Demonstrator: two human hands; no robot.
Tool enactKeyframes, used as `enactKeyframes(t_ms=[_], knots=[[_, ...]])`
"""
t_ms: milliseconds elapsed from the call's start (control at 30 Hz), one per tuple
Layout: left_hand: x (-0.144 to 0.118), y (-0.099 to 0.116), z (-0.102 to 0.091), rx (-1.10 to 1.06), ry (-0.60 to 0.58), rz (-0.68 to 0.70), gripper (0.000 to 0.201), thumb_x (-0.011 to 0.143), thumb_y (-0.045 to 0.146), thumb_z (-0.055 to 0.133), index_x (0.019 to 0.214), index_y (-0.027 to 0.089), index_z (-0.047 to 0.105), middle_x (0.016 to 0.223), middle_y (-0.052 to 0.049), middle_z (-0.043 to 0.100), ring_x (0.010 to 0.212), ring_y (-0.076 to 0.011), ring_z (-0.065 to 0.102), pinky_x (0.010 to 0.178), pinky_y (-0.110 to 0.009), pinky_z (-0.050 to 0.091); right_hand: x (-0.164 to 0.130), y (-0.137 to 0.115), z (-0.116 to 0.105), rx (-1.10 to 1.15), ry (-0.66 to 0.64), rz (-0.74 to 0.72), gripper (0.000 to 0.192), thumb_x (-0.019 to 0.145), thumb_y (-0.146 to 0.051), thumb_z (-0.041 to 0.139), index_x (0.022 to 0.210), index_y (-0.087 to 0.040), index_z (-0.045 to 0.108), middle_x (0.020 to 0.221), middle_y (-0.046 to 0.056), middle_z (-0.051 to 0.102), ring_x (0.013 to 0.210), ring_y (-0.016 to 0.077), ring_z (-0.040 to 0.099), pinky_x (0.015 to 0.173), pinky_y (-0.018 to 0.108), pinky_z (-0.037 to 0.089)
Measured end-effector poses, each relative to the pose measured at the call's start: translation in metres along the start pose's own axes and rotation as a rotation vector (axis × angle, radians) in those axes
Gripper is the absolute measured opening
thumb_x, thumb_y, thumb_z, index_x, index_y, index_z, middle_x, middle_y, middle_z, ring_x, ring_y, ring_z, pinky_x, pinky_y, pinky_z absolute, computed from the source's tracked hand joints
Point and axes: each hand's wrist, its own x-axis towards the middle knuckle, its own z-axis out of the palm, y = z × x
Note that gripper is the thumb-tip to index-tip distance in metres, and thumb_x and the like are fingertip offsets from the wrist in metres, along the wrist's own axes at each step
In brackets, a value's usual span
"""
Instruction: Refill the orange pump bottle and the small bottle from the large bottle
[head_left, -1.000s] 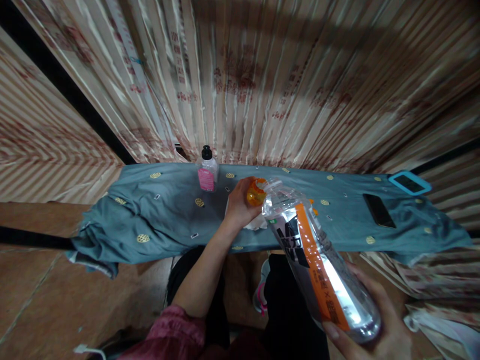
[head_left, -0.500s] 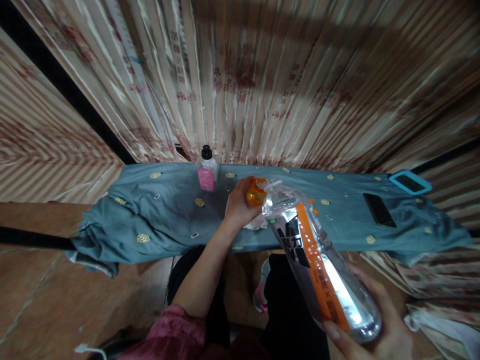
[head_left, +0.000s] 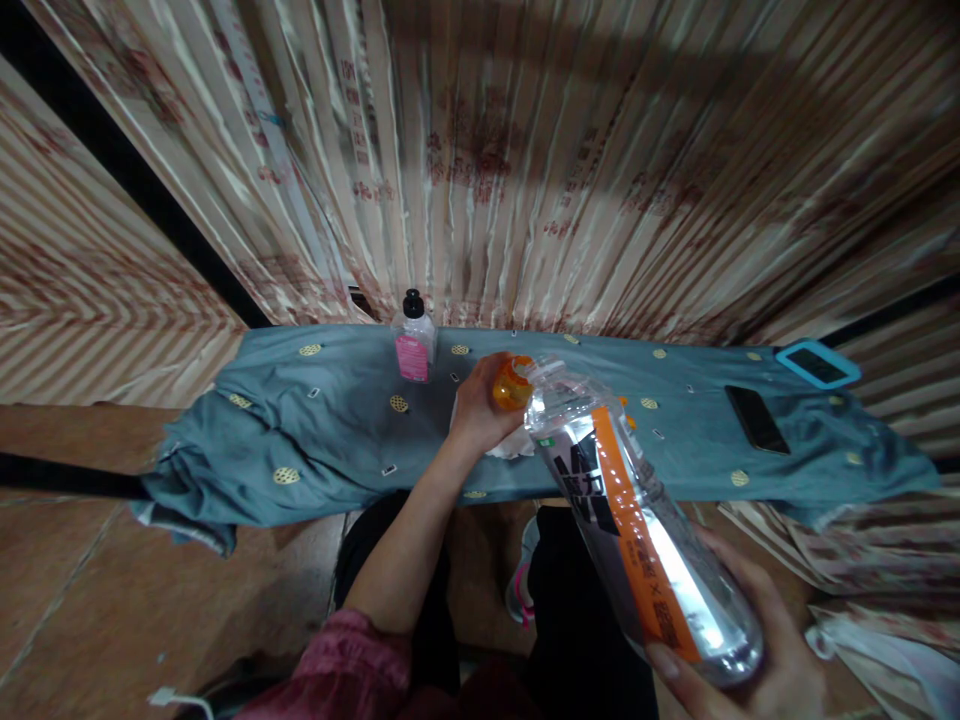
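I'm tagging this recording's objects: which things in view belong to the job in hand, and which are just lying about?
In use:
- large clear bottle, tilted in the right hand
- small orange container, in the left hand, by the bottle's mouth

Apparently lying about:
- pink-labelled bottle
- dark phone
- blue-framed device
- white crumpled item, though its role is unclear

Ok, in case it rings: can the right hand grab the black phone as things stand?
Probably not: the right hand is holding the clear bottle, though nothing appears to cover the black phone.
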Motion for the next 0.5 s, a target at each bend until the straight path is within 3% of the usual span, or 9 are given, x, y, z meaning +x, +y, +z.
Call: enactKeyframes(t_ms=[500], knots=[[0.0002, 0.0004, 0.0003, 0.004, -0.001, -0.002, 0.051, 0.063, 0.019, 0.084, 0.11, 0.021, 0.064, 0.111, -0.007, 0.074, 0.101, -0.0262, 0.073, 0.09, -0.037, 0.059, 0.0003, -0.0032, -0.001, -0.007, 0.0, 0.008, 0.078, 0.076, -0.079, 0.06, 0.131, -0.024, 0.056, 0.121, 0.01, 0.071, 0.111, 0.0321, 0.072, 0.094, 0.044, 0.057]])
